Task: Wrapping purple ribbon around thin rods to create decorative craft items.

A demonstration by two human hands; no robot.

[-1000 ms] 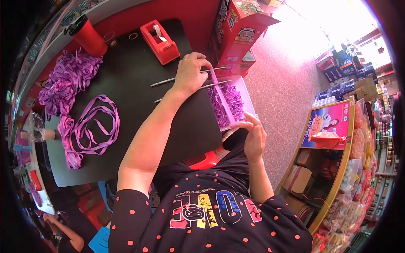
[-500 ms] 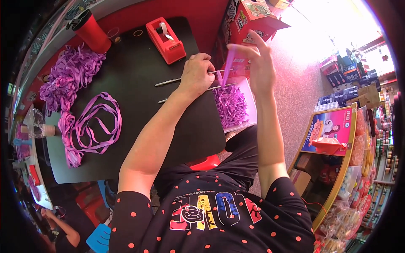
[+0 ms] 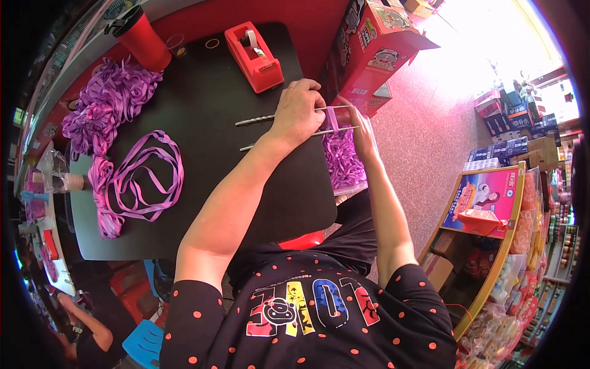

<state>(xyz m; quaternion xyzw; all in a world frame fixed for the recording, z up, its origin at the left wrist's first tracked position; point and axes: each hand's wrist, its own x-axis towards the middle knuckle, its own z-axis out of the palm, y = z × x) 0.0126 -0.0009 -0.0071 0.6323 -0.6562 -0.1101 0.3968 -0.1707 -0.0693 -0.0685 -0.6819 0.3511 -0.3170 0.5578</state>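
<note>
Two thin metal rods (image 3: 254,120) lie side by side across the right part of the dark table, their tips reaching past its edge. My left hand (image 3: 299,112) is closed over them, fingers curled around the farther rod; what lies under the palm is hidden. A purple ribbon (image 3: 332,119) crosses both rods just right of these fingers. At the rod tips, my right hand (image 3: 364,134) is closed by the ribbon, its fingers partly hidden. Below the rods, a pale bin (image 3: 353,187) holds many short purple ribbon pieces (image 3: 342,161).
On the black table (image 3: 215,147) lie a heap of purple ribbon (image 3: 110,101), a loose ribbon coil (image 3: 175,184) and a red tape dispenser (image 3: 253,58). A red cup (image 3: 144,40) stands at the far left. A red carton (image 3: 375,55) is beyond the bin.
My right hand has come down from above the bin to the rod tips. The ribbon it held raised now lies across both rods. My left hand stays on the rods.
</note>
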